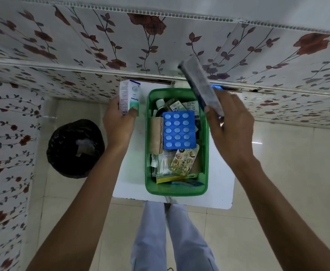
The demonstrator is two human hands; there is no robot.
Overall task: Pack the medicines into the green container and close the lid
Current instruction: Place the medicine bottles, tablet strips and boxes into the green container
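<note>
— At frame centre: green container [176,189], lid off, resting on white table [218,188]. Contents?

— Blue blister pack [179,130] uppermost; gold blister strip [183,161] below it; tan bandage roll [156,137] along left wall; small bottles [160,103] at far end; cotton buds [163,165] toward near end.

— Left of centre?

— Left hand [119,118], clenched around white-and-green medicine box [130,96], held upright just beside container's left rim.

— Upper right of centre?

— Right hand [228,122], grasping long dark-blue box [200,83], tilted, blurred, above container's far right corner.

— Lower left?

— Black-lined bin [75,147] on tiled floor [277,173].
</note>
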